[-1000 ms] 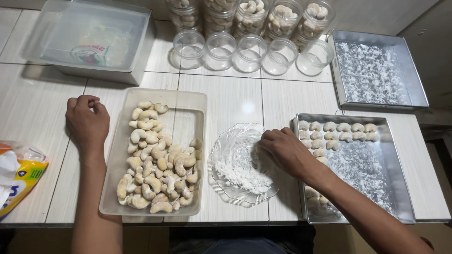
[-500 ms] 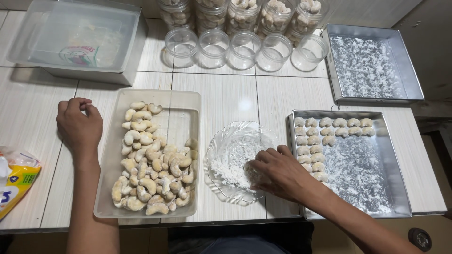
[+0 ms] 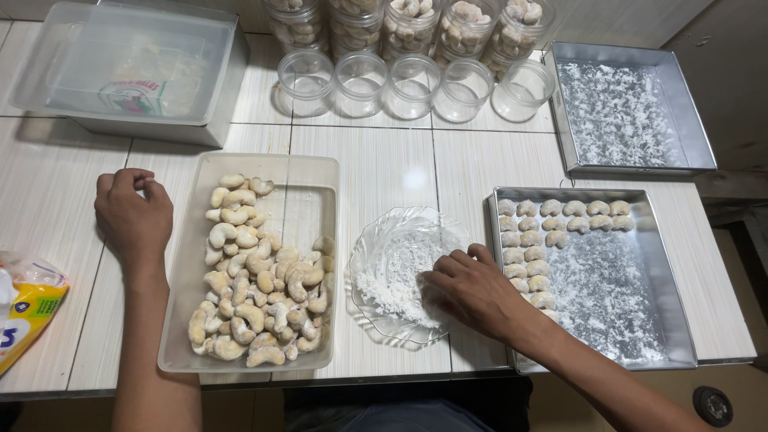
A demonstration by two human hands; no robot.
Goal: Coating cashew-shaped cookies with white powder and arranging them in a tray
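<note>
My left hand (image 3: pixel 134 220) rests on the table in a loose fist, holding nothing, just left of a clear plastic tray (image 3: pixel 320 172) heaped with pale crescent cookies (image 3: pixel 256 280). My right hand (image 3: pixel 472 292) lies palm down in a glass bowl (image 3: pixel 384 240) of white powder, fingertips pressed into it; whatever is under the fingers is hidden. To the right of that hand a metal tray (image 3: pixel 668 280) dusted with powder holds rows of coated cookies (image 3: pixel 552 220) along its top and left sides.
A second powdered metal tray (image 3: pixel 560 104) sits at the back right. Several empty clear jars (image 3: pixel 412 84) stand in a row behind the bowl, with filled jars (image 3: pixel 408 20) behind them. A lidded plastic box (image 3: pixel 128 68) is back left, a yellow bag (image 3: pixel 24 308) at the left edge.
My right hand has moved left from the metal tray's edge into the glass bowl. My left hand has stayed in its fist beside the plastic tray.
</note>
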